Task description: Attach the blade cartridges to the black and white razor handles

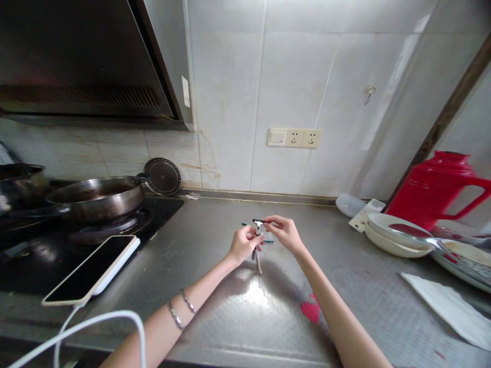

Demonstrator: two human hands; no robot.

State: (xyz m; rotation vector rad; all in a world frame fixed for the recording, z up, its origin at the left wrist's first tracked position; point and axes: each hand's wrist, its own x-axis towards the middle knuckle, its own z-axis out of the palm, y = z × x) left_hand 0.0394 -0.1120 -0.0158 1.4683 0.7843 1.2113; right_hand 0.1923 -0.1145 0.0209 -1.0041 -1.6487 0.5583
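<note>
My left hand (pixel 244 243) is closed around the neck of what looks like a small razor (pixel 258 223), with a dark crossbar head and a silvery neck. Pale grey handle-like parts (pixel 259 263) hang below the fingers. With its fingertips pinched, my right hand (pixel 284 230) grips the right end of the head. Thin teal-edged pieces (pixel 268 242) and some clear material show beside the left fingers; how they are joined to the razor I cannot tell. Both hands are above the steel counter (pixel 215 317).
A phone (pixel 92 271) with a white cable (pixel 95 314) lies at the left by the stove, where a steel pan (pixel 95 199) stands. On the right are a red thermos jug (pixel 429 189), stacked bowls (pixel 395 245) and white paper (pixel 452 312). A red patch (pixel 310 309) lies near my right forearm.
</note>
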